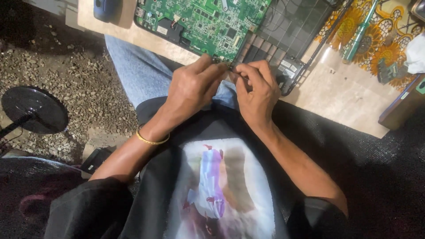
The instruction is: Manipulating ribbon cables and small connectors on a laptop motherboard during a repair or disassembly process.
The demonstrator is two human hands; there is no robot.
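A green circuit board (pixel 208 22) lies in an opened black laptop shell (pixel 292 31) on a pale tabletop (pixel 345 93). My left hand (pixel 192 86) and my right hand (pixel 256 90) meet at the board's near corner (pixel 230 62), fingertips pinched together on a small part at the board's edge; the part itself is hidden by my fingers. A gold bangle (pixel 150 140) circles my left wrist. My jeans-clad knee (pixel 141 71) and black printed shirt (pixel 217 186) fill the view below my hands.
A green-handled tool (pixel 361 31) lies on a sunflower-patterned cloth (pixel 385 44) at the upper right, beside a white rag (pixel 416 53). A dark blue object (pixel 106 9) sits at the table's far left. A round black stand base (pixel 34 109) rests on the gravel ground.
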